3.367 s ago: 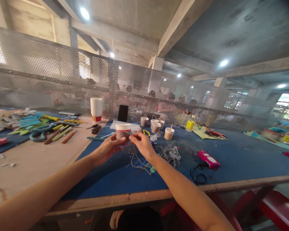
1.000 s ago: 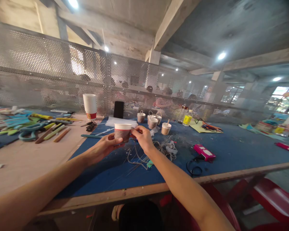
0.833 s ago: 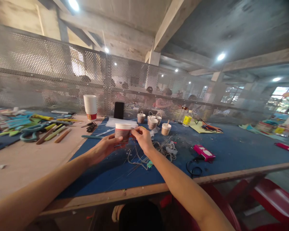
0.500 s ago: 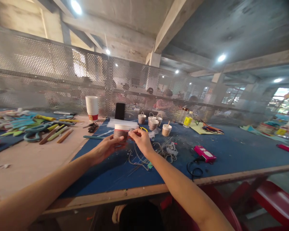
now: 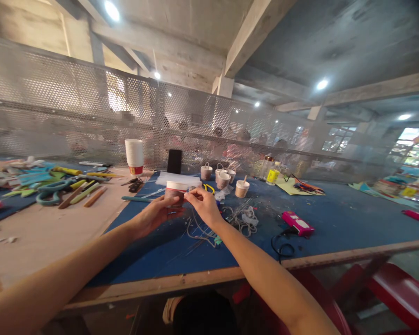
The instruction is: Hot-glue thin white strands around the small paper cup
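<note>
A paper cup (image 5: pixel 176 187) with a white rim and a grey-brown covered side is held above the blue table mat by my left hand (image 5: pixel 157 211), fingers wrapped round it from the left and below. Pinched fingers of my right hand (image 5: pixel 204 204) meet the cup's right side; whatever lies between those fingertips is too small to make out. Grey cord (image 5: pixel 247 225) lies in a loose tangle beyond my right wrist. Behind it stand several small grey cups (image 5: pixel 222 179), some with looped handles, and a cup with a stick (image 5: pixel 242 188) in it.
At the left lie teal scissors (image 5: pixel 52 193), wooden tools (image 5: pixel 95 197) and coloured pieces. A stack of white paper cups (image 5: pixel 134 153) and a black phone (image 5: pixel 174 161) stand by the perforated screen. To the right are a yellow-labelled bottle (image 5: pixel 273 174) and a pink device (image 5: pixel 298 223) with a black cable.
My right hand's fingertips have shifted slightly down and left along the cup's side. The left hand keeps its hold on the cup, almost unmoved.
</note>
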`<state>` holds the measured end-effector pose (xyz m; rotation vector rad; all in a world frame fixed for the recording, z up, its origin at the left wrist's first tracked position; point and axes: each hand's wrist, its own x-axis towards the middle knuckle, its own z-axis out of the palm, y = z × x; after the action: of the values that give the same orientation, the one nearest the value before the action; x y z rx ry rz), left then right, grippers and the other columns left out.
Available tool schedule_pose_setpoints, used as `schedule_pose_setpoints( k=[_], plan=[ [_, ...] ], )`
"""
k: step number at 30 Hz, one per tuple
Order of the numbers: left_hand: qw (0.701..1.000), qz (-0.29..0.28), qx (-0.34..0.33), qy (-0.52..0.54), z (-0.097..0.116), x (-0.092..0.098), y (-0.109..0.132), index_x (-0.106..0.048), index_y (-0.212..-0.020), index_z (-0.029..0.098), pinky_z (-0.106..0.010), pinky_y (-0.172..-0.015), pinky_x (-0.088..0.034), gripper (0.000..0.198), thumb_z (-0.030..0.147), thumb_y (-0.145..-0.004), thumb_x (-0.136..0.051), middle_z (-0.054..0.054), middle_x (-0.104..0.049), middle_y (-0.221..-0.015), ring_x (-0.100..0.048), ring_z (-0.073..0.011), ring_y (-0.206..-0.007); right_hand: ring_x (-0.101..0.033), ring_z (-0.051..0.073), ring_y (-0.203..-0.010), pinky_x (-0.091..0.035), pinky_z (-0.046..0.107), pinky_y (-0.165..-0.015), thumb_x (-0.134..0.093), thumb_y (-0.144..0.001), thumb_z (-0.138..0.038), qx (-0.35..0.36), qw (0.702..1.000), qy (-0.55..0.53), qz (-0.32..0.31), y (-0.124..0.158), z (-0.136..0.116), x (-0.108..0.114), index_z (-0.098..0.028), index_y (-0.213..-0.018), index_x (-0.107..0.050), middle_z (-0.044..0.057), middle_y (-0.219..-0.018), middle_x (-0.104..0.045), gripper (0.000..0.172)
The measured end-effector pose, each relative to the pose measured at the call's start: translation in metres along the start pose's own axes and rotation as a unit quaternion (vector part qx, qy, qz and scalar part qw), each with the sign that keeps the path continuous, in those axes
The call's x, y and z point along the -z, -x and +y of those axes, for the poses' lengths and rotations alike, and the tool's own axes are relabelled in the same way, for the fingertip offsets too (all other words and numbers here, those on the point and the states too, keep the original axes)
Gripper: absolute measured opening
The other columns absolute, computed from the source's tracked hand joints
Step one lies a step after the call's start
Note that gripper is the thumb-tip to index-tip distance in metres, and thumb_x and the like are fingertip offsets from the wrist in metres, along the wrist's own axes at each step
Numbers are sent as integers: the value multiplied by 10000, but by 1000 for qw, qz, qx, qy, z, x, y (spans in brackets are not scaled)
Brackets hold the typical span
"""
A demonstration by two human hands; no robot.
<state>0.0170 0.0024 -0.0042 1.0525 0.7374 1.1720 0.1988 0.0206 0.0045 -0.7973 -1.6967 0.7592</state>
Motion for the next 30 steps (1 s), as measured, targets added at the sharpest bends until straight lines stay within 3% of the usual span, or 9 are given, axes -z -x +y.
schedule_pose_setpoints(
  k=[7,12,18,21,24,28,30],
  plan=[
    [999,28,-19,14,0,5,-2,-740,-1025,163,-276,-749,-566,193,223,-842,-730,-94,-769,-997,-724,-202,-855,-675,176,-772,-484,277,-745,-604,-905,-420,64,991,103,-53,9,-1,-5,-241,-881,-707,8,-822,-723,208],
    [998,23,-27,50,4,10,-4,-727,-990,148,-223,-712,-575,145,212,-859,-720,-76,-769,-935,-727,-167,-830,-639,173,-729,-420,282,-710,-613,-936,-432,147,953,248,-96,17,2,-8,-238,-854,-709,23,-819,-710,232],
    [996,17,0,86,11,9,0,-727,-939,118,-154,-588,-566,100,194,-900,-674,-65,-737,-790,-677,-105,-643,-624,174,-724,-413,282,-685,-591,-936,-525,167,939,279,-114,14,10,-2,-242,-805,-732,40,-813,-686,342],
    [994,34,1,106,14,5,3,-727,-973,118,-119,-501,-531,103,134,-896,-662,-69,-748,-901,-633,-67,-572,-631,187,-745,-418,293,-692,-546,-958,-525,132,952,271,-60,5,9,15,-243,-800,-722,55,-847,-689,368],
    [993,24,8,119,16,3,4,-723,-1014,121,-111,-452,-507,137,124,-890,-665,-67,-734,-904,-609,-61,-548,-651,206,-789,-420,294,-712,-621,-921,-452,30,942,334,-20,-3,8,43,-232,-805,-696,58,-869,-702,260],
    [993,14,2,116,15,3,5,-712,-1018,95,-109,-437,-498,146,85,-883,-658,-67,-716,-890,-589,-52,-534,-690,260,-920,-445,309,-760,-630,-891,-467,-114,839,527,-80,-3,16,76,-201,-903,-680,92,-966,-731,271],
    [994,10,0,112,14,3,4,-707,-1000,92,-107,-430,-492,133,77,-874,-667,-66,-713,-893,-581,-47,-528,-700,286,-943,-459,323,-757,-585,-899,-542,-152,810,553,-121,1,22,82,-195,-939,-681,111,-983,-743,362]
  ],
)
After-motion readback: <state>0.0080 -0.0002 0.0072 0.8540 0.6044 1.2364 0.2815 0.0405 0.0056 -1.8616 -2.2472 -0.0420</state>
